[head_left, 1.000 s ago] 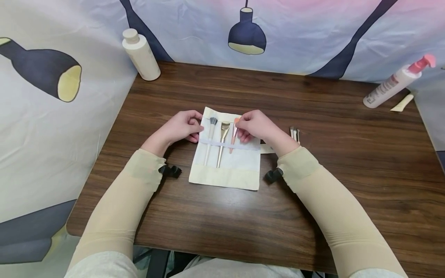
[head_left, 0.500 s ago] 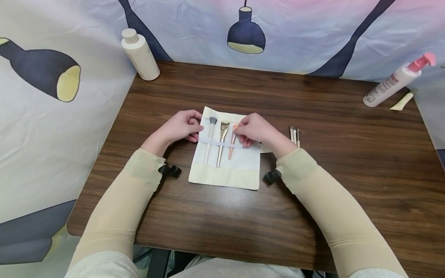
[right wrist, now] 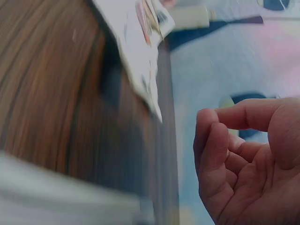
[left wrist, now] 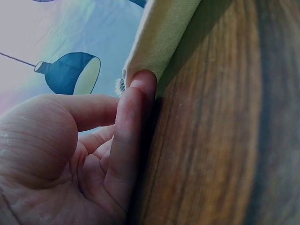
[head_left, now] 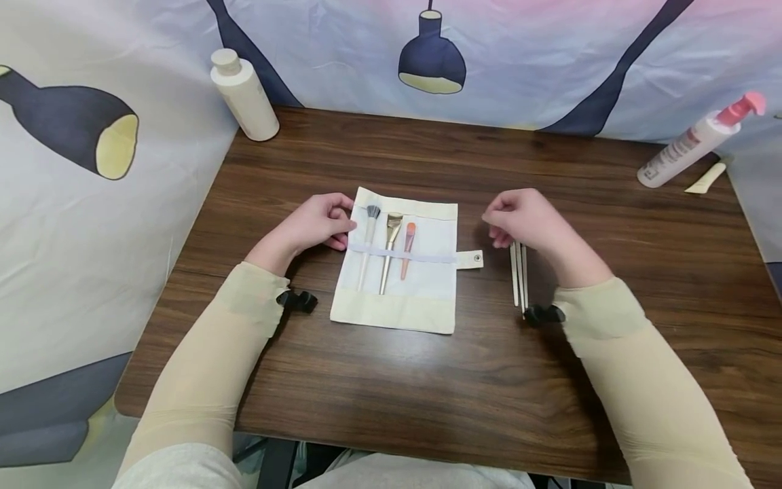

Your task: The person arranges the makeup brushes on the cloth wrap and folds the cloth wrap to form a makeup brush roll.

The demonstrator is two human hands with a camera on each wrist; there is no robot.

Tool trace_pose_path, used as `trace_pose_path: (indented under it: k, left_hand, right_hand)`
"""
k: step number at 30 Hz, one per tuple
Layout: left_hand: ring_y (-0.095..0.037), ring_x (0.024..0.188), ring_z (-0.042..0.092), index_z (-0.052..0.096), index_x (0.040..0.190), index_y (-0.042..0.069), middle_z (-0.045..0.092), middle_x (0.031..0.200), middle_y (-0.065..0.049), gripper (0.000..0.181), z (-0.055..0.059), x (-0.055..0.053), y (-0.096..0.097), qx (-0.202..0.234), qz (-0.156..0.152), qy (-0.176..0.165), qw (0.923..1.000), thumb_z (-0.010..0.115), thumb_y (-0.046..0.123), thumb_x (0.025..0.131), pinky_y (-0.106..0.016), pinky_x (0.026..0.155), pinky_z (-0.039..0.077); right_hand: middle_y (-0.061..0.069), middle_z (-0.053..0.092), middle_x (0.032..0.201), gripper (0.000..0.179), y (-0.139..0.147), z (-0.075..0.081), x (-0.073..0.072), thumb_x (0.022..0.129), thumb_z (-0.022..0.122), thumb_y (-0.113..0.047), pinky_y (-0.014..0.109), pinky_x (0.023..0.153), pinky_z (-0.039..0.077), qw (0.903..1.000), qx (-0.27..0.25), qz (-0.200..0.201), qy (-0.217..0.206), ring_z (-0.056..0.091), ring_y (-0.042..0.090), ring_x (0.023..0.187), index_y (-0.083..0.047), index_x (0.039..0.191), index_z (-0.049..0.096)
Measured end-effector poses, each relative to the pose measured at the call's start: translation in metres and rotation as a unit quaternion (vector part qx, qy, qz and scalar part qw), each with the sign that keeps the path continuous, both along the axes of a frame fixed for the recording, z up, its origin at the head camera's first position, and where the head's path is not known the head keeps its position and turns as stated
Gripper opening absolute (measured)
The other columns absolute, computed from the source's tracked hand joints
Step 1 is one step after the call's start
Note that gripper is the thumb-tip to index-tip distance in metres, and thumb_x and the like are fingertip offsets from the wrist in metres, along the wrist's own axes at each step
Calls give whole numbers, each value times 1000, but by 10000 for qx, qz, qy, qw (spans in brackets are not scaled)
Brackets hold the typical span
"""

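Note:
A cream cloth brush roll (head_left: 391, 311) lies unrolled on the table. Under its elastic band sit a white-handled makeup brush (head_left: 369, 238), a gold flat brush (head_left: 387, 261) and a short pink brush (head_left: 407, 251). My left hand (head_left: 310, 223) pinches the roll's left edge; the left wrist view shows the cloth (left wrist: 161, 40) between thumb and fingers. My right hand (head_left: 527, 219) hovers over several loose thin brushes (head_left: 519, 275) and covers their heads. In the right wrist view, the right hand's thumb and fingertips meet, loosely curled around nothing.
A snap tab (head_left: 469, 259) sticks out from the roll's right side. At the back left stands a white bottle (head_left: 247, 98). A pump bottle with a pink top (head_left: 687, 153) and a small cream tube (head_left: 707, 178) are at the back right.
My right hand slid the pink brush down a little under the band, let go of it and moved right to above the loose brushes. The left hand has stayed at the roll's edge.

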State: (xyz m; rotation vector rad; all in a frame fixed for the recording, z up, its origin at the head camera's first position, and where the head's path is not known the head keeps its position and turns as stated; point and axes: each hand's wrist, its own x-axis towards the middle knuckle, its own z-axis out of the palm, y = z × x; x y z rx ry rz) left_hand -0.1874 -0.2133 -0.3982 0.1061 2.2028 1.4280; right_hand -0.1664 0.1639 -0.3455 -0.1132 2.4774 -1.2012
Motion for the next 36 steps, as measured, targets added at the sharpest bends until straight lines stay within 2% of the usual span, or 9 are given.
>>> trace_pose_path:
  k: [5,9,12,19,24,31,36]
  left_hand:
    - [-21,66,68,52,132,1,64,81,-10,33,-1,-2,0,-29,-32,-48,10000,64,7,101,-33,64,64]
    - [-20,66,68,52,132,0,64,81,-10,33,1,-1,-1,-30,-16,-10,10000,63,7,101,-32,64,64]
    - [-20,67,68,52,132,1,64,82,-10,34,1,-1,-1,-29,0,-21,10000,64,8,101,-32,64,64]
    - [-20,67,68,52,131,2,64,81,-10,32,-1,0,-1,-20,3,-91,10000,63,7,101,-33,65,64]
    - [-19,65,68,53,130,-1,63,80,-9,32,1,1,1,73,-10,8,10000,63,6,100,-32,63,64]
    - [-17,63,67,52,130,-4,63,78,-8,32,3,3,1,170,-30,33,9998,62,3,100,-30,62,63]
    - [-18,64,67,53,130,-1,64,79,-8,32,3,3,1,116,-7,14,9999,63,5,100,-31,62,64]
  right_hand:
    - [11,69,78,22,36,-1,11,101,61,-15,31,62,61,9994,348,-82,-12,67,17,67,7,103,66]
    - [11,69,79,20,47,-9,16,100,60,-14,29,59,59,9976,695,33,44,66,16,65,6,101,66]
    - [9,69,76,19,45,-13,20,98,62,-16,28,58,57,9933,1123,172,214,66,15,63,2,96,67]
    - [3,68,70,22,33,-17,24,96,69,-26,33,60,49,9749,2112,287,642,66,13,59,-6,91,66]
    - [5,68,70,26,29,-16,22,96,70,-29,38,63,48,9653,2495,356,688,65,18,60,-3,95,67]
    - [11,71,87,31,22,-15,18,95,68,-33,46,70,51,9522,2965,286,680,64,29,76,-3,101,71]
    - [5,71,72,31,22,-15,14,96,65,-32,46,71,52,9498,3078,254,496,68,21,67,-2,104,69]
